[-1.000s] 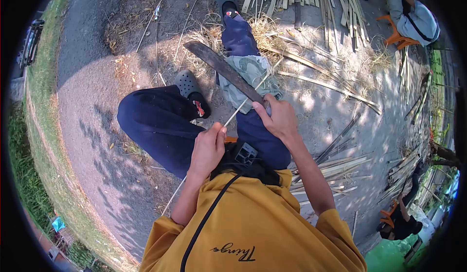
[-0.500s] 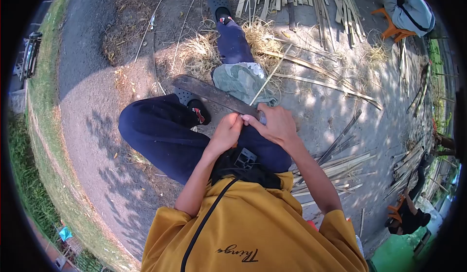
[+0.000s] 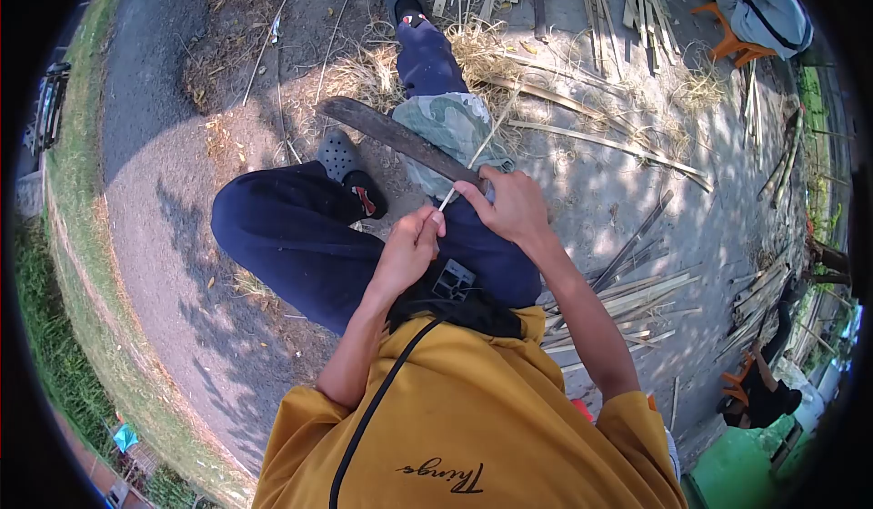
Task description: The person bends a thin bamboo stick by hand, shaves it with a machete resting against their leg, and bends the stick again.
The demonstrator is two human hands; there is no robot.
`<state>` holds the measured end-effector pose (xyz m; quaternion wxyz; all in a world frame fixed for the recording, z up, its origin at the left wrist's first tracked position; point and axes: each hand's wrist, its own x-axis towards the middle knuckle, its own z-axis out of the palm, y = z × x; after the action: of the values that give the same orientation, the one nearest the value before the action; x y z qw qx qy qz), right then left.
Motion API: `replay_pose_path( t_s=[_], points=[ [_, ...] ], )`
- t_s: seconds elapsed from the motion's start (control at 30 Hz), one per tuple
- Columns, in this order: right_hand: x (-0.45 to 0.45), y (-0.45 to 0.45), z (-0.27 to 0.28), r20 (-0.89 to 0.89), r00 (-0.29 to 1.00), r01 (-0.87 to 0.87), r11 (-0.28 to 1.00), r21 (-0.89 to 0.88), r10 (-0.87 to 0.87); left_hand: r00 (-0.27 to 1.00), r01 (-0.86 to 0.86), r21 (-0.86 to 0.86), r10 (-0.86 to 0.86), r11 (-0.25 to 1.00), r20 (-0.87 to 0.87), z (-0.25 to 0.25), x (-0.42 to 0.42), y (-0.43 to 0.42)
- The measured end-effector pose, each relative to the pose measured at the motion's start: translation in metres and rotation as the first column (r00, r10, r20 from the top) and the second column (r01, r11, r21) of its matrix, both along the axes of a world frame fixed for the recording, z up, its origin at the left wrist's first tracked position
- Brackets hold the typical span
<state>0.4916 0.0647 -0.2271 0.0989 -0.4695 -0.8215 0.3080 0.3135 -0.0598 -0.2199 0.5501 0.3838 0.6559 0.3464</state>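
Note:
My left hand pinches the near end of a thin pale bamboo strip, close to my lap. Above it on the right, my right hand is closed around the hilt end of a dark, broad-bladed machete, whose blade points to the upper left. The strip runs from my left fingers past my right thumb and the blade, slanting away to the upper right. Exactly where strip and edge meet is hidden by my right fingers. A camouflage cloth covers my outstretched leg beneath the blade.
Curly shavings surround my outstretched leg. Split bamboo strips fan out ahead, with another bundle beside my right arm. One person sits on an orange stool at upper right; another person sits at lower right.
My left hand has drawn toward my body and away from my right hand, baring more strip between them. The strip's far end has come slightly nearer. My right hand stays on the machete.

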Motion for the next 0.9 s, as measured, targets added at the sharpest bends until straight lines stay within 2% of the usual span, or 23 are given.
replay_pose_path(
  t_s=[0.1,0.17,0.2,0.27,0.37,0.43,0.5,0.57,0.6,0.63,0.7,0.73,0.9],
  points=[
    [0.000,0.006,0.001,-0.032,0.999,0.038,0.999,-0.013,-0.039,1.000,0.016,-0.038,-0.016,0.999,0.012,0.017,-0.024,-0.035],
    [0.002,0.004,0.004,-0.033,0.997,0.064,0.997,-0.042,-0.065,0.998,0.061,-0.230,-0.061,0.971,0.006,0.047,-0.041,-0.059],
    [0.002,0.004,0.006,-0.053,0.997,0.057,0.997,-0.056,-0.060,0.998,0.058,-0.229,-0.058,0.972,0.006,0.054,-0.042,-0.065],
    [0.001,0.003,0.006,-0.080,0.996,0.042,0.997,-0.065,-0.048,0.976,0.114,-0.134,-0.136,0.984,-0.169,0.062,-0.043,-0.073],
    [0.004,0.005,0.003,-0.073,0.996,0.048,0.997,-0.059,-0.052,0.981,0.123,-0.090,-0.135,0.988,-0.143,0.052,-0.045,-0.069],
    [0.005,0.006,0.005,-0.093,0.995,0.033,0.989,-0.146,-0.047,0.981,0.132,-0.065,-0.140,0.989,-0.137,0.046,-0.041,-0.058],
    [0.006,0.002,0.009,-0.099,0.995,0.019,0.989,-0.145,-0.033,0.981,0.144,-0.047,-0.149,0.988,-0.123,0.034,-0.031,-0.043],
    [0.006,-0.001,0.010,-0.100,0.995,0.008,0.989,-0.150,-0.024,0.992,0.116,0.066,-0.114,0.991,-0.046,0.010,-0.019,-0.027],
    [0.005,-0.003,0.010,-0.098,0.995,-0.015,0.987,-0.163,-0.001,0.994,0.107,0.068,-0.109,0.992,0.026,-0.005,-0.014,-0.017],
    [0.005,-0.005,0.009,-0.097,0.995,-0.037,0.984,-0.177,0.020,0.993,0.111,0.064,-0.113,0.992,0.026,0.001,-0.009,-0.002],
    [0.004,-0.006,0.007,-0.098,0.995,-0.034,0.984,-0.172,0.018,0.904,0.028,-0.337,0.120,0.941,0.410,0.012,-0.001,0.024],
    [0.004,-0.005,0.006,-0.097,0.995,-0.037,0.986,-0.162,0.022,0.864,0.015,-0.344,0.161,0.939,0.478,0.011,0.001,0.028],
    [0.007,0.004,0.004,-0.031,0.999,0.003,0.987,-0.162,-0.008,0.892,-0.037,-0.272,0.154,0.962,0.424,0.000,0.002,0.022]
  ],
)
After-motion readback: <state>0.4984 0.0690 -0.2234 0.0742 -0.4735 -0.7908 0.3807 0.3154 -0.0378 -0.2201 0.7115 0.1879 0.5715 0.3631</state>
